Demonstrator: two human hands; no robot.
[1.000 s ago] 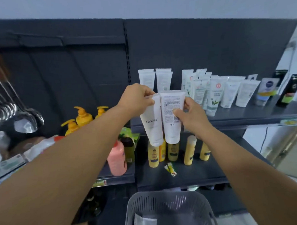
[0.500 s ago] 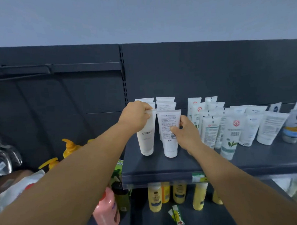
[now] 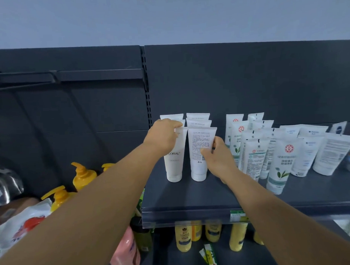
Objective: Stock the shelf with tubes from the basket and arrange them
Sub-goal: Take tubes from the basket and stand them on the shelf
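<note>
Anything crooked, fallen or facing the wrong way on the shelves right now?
Two things. The right front tube, held by the right hand, shows its printed back, while the left front tube shows its logo. A small green carton lies flat on the lower shelf.

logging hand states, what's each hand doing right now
Left hand: grips the top of the white FLORAL plastic tube.
Right hand: pinches the white plastic tube with printed text.

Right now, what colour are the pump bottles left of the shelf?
Yellow-orange plastic pump bottles, clearest in the head view.
</note>
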